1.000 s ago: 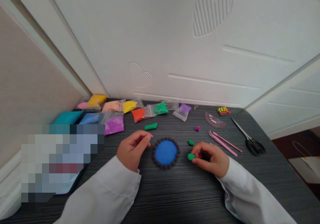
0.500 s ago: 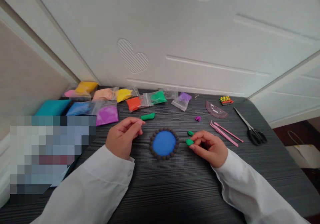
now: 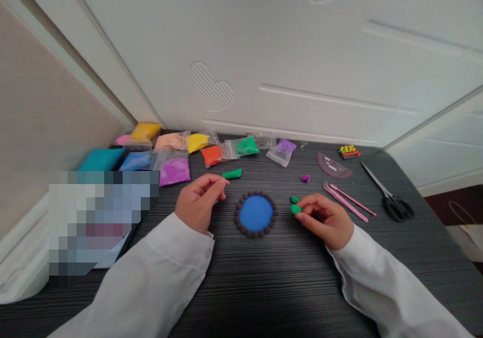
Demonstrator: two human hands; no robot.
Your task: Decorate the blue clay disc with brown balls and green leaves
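My right hand (image 3: 326, 221) pinches a small green clay piece (image 3: 296, 208) between thumb and fingertips. Just beyond it, close to the fingertips, a second small green piece (image 3: 294, 199) lies on the table. Between my hands rests a flat blue clay disc (image 3: 256, 213), ringed by small dark brown clay balls (image 3: 238, 226). My left hand (image 3: 202, 200) hovers left of the disc, thumb and fingers pressed together. Whatever it may hold is hidden. A green clay roll (image 3: 232, 174) lies just past its fingertips.
Several bags of coloured clay, including a purple one (image 3: 174, 171), line the table's back left. At right lie a protractor (image 3: 334, 166), pink tweezers (image 3: 346, 202), a thin pink tool (image 3: 353, 199), scissors (image 3: 388, 197), a magenta bit (image 3: 305, 178) and a small yellow-and-red piece (image 3: 349, 151).
The view has swung slightly left, so everything appears farther right. The green piece in my right hand has come a little nearer the one on the table. My left hand stays pinched.
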